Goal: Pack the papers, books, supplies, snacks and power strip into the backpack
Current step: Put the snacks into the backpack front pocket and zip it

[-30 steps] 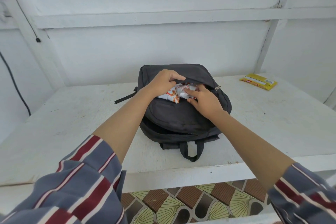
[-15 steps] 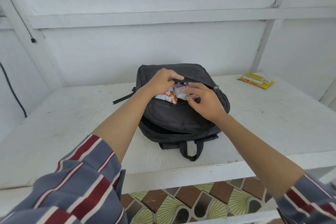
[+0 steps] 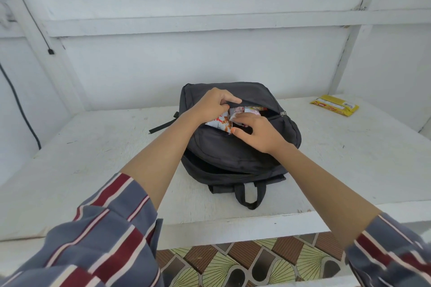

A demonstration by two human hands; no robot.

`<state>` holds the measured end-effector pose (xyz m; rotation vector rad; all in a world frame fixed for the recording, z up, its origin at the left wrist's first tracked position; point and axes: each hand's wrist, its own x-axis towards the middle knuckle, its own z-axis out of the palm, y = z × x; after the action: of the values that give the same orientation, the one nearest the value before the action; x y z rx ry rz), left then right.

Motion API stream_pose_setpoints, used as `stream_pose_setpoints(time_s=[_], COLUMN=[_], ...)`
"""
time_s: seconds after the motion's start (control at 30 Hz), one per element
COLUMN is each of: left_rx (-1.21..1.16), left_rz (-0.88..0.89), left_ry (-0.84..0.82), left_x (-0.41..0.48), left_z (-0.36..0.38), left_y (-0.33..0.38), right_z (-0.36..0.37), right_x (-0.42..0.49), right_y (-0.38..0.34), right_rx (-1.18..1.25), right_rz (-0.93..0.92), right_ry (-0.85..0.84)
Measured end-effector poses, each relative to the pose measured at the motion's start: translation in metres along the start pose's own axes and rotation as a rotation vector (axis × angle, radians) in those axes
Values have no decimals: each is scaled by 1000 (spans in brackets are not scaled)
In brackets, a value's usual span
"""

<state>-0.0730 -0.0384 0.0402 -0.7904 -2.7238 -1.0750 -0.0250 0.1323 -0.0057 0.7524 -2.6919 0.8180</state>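
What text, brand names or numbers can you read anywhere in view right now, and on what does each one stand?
Nothing can be quoted.
Yellow packet, far right on the table: red logo, small print and a barcode, all too small to read.
Snack packets in the backpack front pocket: red and orange print, blurred and partly covered, unreadable.
Backpack fabric and zipper pull: no lettering visible.

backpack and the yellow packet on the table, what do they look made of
The backpack seems woven synthetic fabric, matte dark grey; it sags and creases softly. The yellow packet: probably glossy plastic film, thin and flat, with printed labels.
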Motion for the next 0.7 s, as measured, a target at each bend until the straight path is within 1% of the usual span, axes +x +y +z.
stream_pose_setpoints(time_s=[0.27,0.5,0.7], left_rx=[29,39,55], left_rz=[14,11,16], left_ry=[9,0,-8], left_x=[0,0,-3], left_z=[-3,-5,-2], left_y=[3,3,4], right_z=[-6,-14,-11], right_x=[14,20,5], right_y=[7,0,0], right_rx=[-15,37,48], right_rz=[41,72,45], right_ry=[-13,-82,-45])
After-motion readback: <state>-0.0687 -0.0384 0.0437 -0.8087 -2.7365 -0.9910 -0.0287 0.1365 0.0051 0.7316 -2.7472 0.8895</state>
